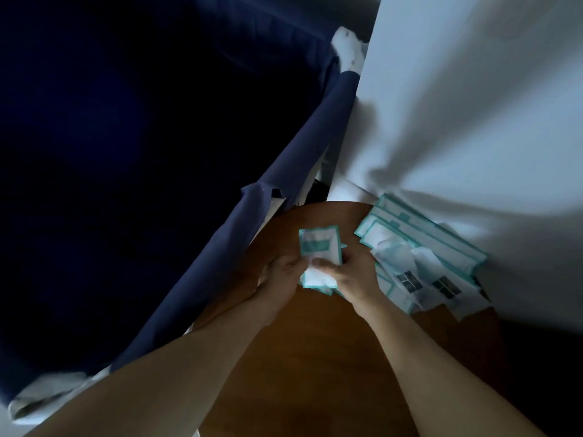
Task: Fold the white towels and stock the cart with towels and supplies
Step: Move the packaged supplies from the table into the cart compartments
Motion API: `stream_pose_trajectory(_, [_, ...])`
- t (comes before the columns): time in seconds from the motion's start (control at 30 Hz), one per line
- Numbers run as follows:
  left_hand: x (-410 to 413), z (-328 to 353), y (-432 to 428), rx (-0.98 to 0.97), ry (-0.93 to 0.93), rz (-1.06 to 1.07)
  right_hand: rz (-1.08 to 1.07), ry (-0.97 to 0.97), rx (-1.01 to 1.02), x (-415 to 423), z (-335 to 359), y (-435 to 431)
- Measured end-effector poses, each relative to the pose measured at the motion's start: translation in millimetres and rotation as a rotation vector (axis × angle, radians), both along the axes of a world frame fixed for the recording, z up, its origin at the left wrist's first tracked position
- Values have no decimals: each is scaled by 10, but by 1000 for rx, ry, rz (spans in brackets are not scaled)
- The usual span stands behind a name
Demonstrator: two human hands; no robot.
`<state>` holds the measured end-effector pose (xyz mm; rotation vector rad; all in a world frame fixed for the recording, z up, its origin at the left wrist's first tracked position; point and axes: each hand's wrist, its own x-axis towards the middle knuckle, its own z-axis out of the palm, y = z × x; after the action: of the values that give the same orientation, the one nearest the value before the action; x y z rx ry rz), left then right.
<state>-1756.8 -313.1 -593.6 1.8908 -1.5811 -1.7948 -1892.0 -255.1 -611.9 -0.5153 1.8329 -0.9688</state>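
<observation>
Both my hands hold a small stack of white packets with teal borders (320,247) above a round brown table (315,357). My left hand (282,274) grips the stack's left and lower edge. My right hand (350,272) grips it from the right, with the thumb across the front. More teal-bordered packets and loose white wrappers (419,250) lie in a heap on the table's right side. A dark blue fabric cart bag (126,152) fills the left of the view; a white towel (348,48) sticks up at its far corner.
White bedding or cloth (473,105) rises on the right and hangs over the table's far edge, touching the packet heap. The blue bag's rim (284,184) runs diagonally next to the table. The scene is dim.
</observation>
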Motion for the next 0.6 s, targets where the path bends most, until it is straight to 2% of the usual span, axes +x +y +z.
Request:
stream_pose_trajectory(0.07, [-8,24,26,133,120,94,36,-116,-24,57,63,81])
stream_pose_trajectory(0.17, [48,-1,48,196,213,170,95,-201,-6,78,42,172])
stream_pose_trajectory(0.23, [91,-15,56,187,237,211,111,-73,-4,38,-33,196])
stream_pose_trajectory(0.37, [152,-23,48,195,267,358,48,368,153,-93,-165,99])
stream_pose_trajectory(0.5, [215,-14,27,225,289,460,59,439,324,-44,-353,-44])
stream_pose_trajectory(0.6, [244,3,24,244,329,497,125,594,461,118,-361,-134])
